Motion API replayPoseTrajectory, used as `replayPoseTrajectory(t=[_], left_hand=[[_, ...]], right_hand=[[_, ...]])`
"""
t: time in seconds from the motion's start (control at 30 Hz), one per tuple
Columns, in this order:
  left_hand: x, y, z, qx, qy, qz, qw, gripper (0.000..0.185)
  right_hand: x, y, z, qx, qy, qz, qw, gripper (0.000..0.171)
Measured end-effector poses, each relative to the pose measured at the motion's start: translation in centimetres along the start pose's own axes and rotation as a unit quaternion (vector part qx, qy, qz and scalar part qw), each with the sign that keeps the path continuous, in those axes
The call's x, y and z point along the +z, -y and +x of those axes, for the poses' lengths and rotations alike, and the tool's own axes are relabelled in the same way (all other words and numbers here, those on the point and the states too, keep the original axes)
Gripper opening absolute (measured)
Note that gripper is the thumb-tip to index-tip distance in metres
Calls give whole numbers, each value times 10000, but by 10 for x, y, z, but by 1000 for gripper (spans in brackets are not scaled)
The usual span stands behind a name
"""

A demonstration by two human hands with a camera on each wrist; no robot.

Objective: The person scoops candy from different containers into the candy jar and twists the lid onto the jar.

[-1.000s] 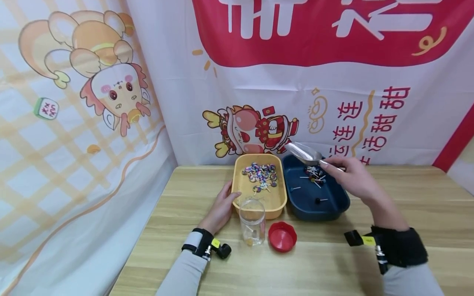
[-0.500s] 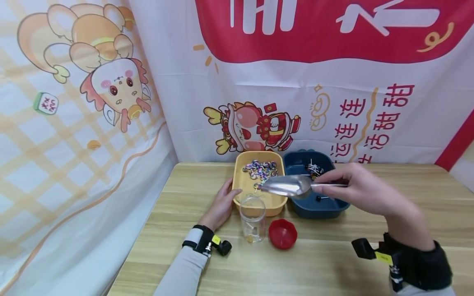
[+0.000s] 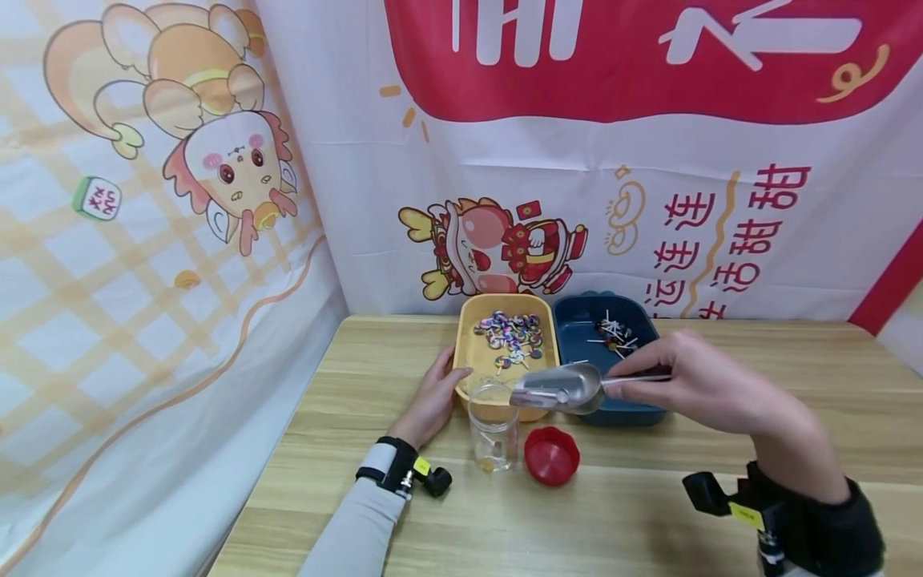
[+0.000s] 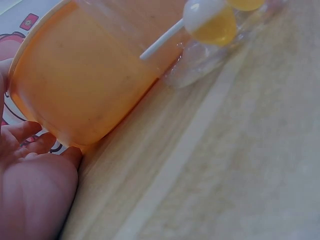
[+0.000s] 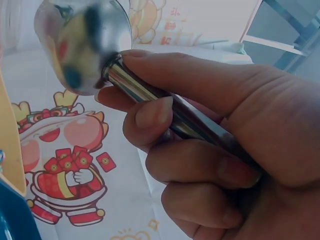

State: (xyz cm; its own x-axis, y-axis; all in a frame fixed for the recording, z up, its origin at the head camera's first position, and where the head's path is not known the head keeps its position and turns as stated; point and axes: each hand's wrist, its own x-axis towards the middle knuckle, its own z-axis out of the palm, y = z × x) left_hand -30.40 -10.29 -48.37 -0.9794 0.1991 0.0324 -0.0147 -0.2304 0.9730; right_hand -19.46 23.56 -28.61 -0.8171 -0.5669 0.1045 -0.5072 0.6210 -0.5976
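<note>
Right hand (image 3: pixel 703 385) grips the handle of a shiny metal scoop (image 3: pixel 558 389), its mouth just above a clear plastic jar (image 3: pixel 493 425) on the wooden surface (image 3: pixel 649 497). Left hand (image 3: pixel 433 401) rests, fingers relaxed, against the yellow plastic tray (image 3: pixel 472 361) of colourful lollipops (image 3: pixel 510 332).

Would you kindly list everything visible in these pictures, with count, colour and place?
metal scoop: one, silver, held above the jar's mouth
jar: one, clear, near table edge, a yellow lollipop inside
lid: one, red, right of the jar
yellow tray: one, behind the jar, holding multicoloured sweets
blue tray: one, dark, right of the yellow tray, holding a few lollipops
table: one, light wood
banners: printed cloth, behind and left
left hand: rests against the yellow tray's left wall
right hand: grips the scoop's handle
</note>
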Motion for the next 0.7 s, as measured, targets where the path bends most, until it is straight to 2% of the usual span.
replayPoseTrajectory(t=[0.2, 0.7], left_hand=[[1, -1, 0, -40, -29, 12, 10000, 69], [0, -1, 2, 24, 0, -37, 10000, 71]], right_hand=[[0, 2, -1, 119, -61, -26, 9999, 20], [-4, 2, -3, -86, -324, -165, 9993, 16]])
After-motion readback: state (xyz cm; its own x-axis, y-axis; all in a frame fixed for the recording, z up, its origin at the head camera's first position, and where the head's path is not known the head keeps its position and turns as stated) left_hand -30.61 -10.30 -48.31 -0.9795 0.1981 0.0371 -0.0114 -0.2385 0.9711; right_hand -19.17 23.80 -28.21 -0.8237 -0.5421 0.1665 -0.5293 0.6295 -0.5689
